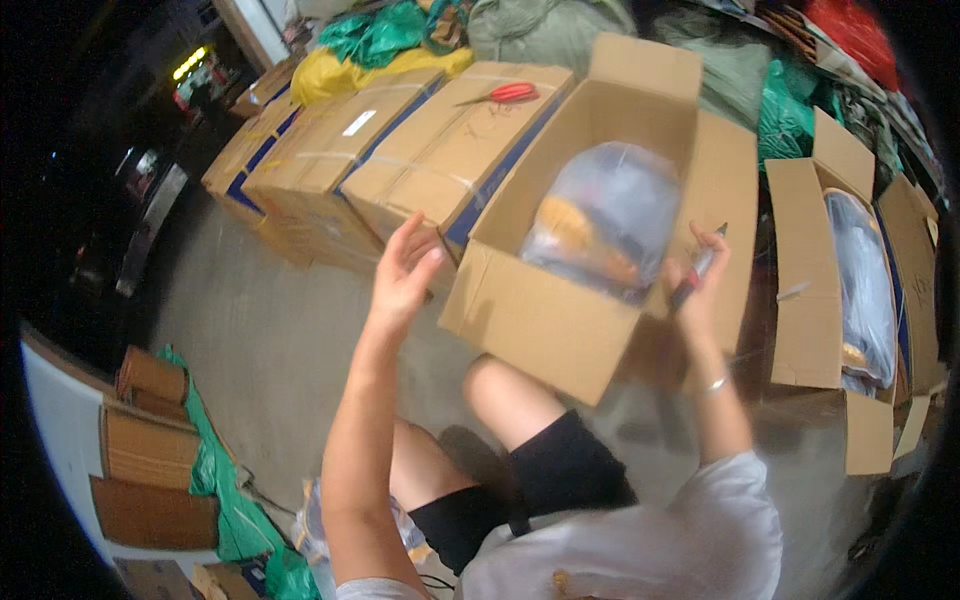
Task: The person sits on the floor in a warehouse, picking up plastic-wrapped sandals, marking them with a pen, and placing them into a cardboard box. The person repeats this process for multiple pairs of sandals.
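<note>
In front of me stands an open cardboard carton (540, 315) with its flaps folded out. Inside it sits a clear plastic-wrapped bundle (615, 210), dark and yellow-orange in parts; blur hides what it contains. My left hand (409, 270) is raised beside the carton's near left corner, fingers apart and holding nothing. On the carton's right side, my right hand (701, 281) grips a marker pen (703, 262) with a grey barrel and a dark red section, its tip pointing up.
Several taped cartons (450, 142) line up to the left, with red-handled scissors (514, 93) on one. Another open carton (806, 277) at right holds a wrapped bundle (866, 277). Sacks (551, 34) are piled behind. Folded cardboard (154, 480) leans at lower left.
</note>
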Demonstrator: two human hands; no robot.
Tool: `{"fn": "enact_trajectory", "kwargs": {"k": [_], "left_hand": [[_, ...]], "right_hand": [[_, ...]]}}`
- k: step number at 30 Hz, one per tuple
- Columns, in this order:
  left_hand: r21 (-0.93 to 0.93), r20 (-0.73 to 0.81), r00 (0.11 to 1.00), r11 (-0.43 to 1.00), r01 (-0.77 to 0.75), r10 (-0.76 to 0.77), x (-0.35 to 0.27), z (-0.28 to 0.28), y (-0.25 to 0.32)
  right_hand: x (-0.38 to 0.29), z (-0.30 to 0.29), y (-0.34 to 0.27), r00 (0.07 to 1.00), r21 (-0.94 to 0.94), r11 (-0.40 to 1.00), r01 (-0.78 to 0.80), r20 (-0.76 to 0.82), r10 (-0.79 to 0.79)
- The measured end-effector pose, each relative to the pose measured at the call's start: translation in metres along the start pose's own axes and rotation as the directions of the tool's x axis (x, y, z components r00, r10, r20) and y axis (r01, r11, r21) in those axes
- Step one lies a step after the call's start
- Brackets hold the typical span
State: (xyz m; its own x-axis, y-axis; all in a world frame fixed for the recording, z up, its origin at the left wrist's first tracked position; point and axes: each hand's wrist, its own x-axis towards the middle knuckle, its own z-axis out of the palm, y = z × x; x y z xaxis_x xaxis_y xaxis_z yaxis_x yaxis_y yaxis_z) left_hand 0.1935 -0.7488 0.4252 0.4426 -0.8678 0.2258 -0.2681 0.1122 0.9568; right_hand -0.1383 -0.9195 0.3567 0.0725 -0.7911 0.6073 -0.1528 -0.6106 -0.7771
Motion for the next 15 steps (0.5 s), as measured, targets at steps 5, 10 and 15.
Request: {"fn": "enact_trajectory", "kwargs": {"k": [5, 10, 15], "left_hand": [[-0.123, -0.366, 0.859, 0.934, 0.335, -0.356, -0.103, -0.099, -0.064], [-0.302, -0.691, 0.449, 0.790, 0.533, -0.567, -0.316, -0.208, -0.198], [-0.614, -0.655, -0.039, 0.501, 0.611, -0.754, -0.510, -0.179, -0.289]], "right_hand": [[-0.008, 0.021, -0.048, 0.973, 0.156, 0.971, 0.182, 0.114, -0.200], [-0.043, 0.086, -0.083, 0.922, 0.217, 0.945, 0.245, 0.249, -0.296], [-0.096, 0.128, -0.104, 0.810, 0.313, 0.919, 0.241, 0.456, -0.368]]}}
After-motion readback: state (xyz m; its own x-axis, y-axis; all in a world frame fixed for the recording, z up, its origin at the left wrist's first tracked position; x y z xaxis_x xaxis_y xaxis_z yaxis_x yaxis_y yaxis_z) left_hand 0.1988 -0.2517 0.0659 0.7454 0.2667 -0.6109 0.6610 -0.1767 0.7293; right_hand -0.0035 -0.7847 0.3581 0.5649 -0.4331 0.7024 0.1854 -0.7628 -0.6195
